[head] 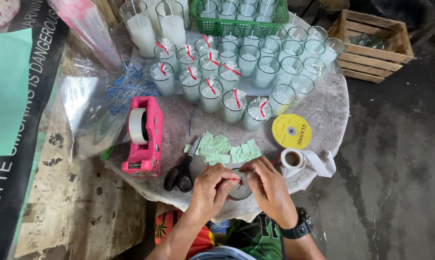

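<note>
Both hands (241,185) pinch red ribbon (237,180) over a glass candle (240,192).

Glossy glass candle jars (234,107), slatted wooden crate (371,61), seemingly paper slips (225,150)

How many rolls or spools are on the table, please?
3. One tape roll sits in the pink dispenser at left; a yellow spool lies right of the green paper slips; a small white roll lies just below it. Others may be hidden.

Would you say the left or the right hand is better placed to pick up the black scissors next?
Probably the left hand: the scissors lie just beside it, while the right hand sits on the glass's far side.
</note>
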